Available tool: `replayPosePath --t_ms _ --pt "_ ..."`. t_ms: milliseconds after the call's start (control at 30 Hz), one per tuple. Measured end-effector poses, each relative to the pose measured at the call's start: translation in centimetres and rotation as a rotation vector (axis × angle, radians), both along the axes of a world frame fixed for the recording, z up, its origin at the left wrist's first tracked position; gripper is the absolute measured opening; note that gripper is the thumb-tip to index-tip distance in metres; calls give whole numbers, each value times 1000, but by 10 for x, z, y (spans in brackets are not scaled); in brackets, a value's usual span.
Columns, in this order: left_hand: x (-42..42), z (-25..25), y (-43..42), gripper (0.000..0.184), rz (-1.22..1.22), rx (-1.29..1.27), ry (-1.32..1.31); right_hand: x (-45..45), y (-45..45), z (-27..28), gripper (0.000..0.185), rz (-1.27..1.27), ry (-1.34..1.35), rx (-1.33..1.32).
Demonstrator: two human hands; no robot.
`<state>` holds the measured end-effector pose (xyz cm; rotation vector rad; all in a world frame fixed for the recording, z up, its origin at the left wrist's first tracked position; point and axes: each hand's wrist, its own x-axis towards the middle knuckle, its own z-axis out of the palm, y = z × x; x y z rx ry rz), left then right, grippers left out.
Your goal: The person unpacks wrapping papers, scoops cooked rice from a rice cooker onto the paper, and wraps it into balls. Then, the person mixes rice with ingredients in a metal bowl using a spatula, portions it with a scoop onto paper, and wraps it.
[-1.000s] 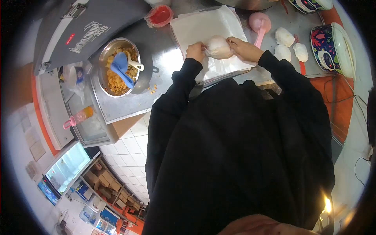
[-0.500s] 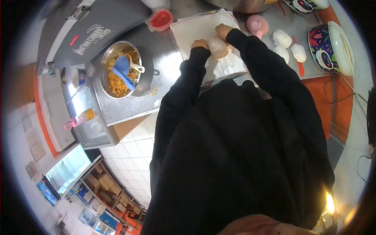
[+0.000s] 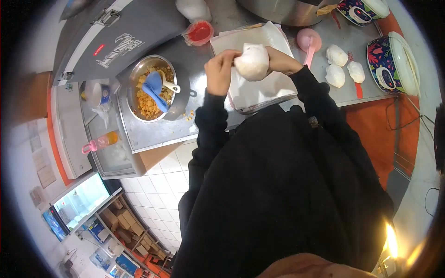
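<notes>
A rounded white wrapped bundle (image 3: pixel 251 65) is held up above a stack of white paper sheets (image 3: pixel 252 95). My left hand (image 3: pixel 219 72) pinches the bundle's wrapping at its left side, fingertips pressed together. Curled round the bundle's right side is my right hand (image 3: pixel 280 61), some of its fingers hidden behind it. What lies inside the wrapping cannot be made out. A pink ladle (image 3: pixel 308 41) lies just right of the sheets. Beyond it are several similar bundles (image 3: pixel 335 75) on the metal counter.
To the left stands a steel bowl (image 3: pixel 131 95) of chopped yellow-orange food with a blue scoop (image 3: pixel 154 90) and a pale-handled utensil in it. A red-filled container (image 3: pixel 199 32) is behind the sheets. Patterned pots (image 3: pixel 388 65) stand at the right.
The bundle has come up off the sheets between both hands. Its brownish see-through side has given way to a white one. My hands have gone from fists beside it to holding it.
</notes>
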<state>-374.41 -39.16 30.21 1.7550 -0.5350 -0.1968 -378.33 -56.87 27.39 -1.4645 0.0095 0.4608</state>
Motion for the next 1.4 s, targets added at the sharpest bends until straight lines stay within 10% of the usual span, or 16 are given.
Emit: replayPosePath --t_ms 100,200,400,633,667,767,867,967,1033,1100,1167,1400 --pt "-20 25 -8 27 45 63 23 -4 7 5 24 -104 -403 -434" --pt "-23 25 -19 43 207 433 -496 -16 16 40 25 -172 -555 -704" --pt "-19 13 -23 42 -96 -549 461 -19 1 71 32 -279 -680 -929" --pt "-34 4 -62 54 151 -841 239 -36 1 47 32 -553 -927 -767" --pt "-40 4 -68 54 127 -842 251 -41 2 46 32 -574 -919 -784" --pt "-54 3 -82 69 170 -648 13 -56 -1 39 41 -522 -355 305" --pt "-51 -63 -99 77 -118 -571 188 -75 -3 35 47 -674 -485 -36" --pt "-47 -88 -111 74 -279 -84 -308 -113 -36 8 52 -754 55 623" --pt "-72 -28 -91 56 -478 -196 568 -133 -62 -30 48 -1329 -125 251" --pt "-48 -65 -64 57 -487 -244 299 -161 -119 -64 35 -1594 -385 -80" --pt "-43 -44 -26 56 -323 -210 517 -182 -157 -54 40 -1886 87 -306" --pt "-33 -47 89 36 326 -127 392 -195 -199 -97 51 -1369 153 -398"
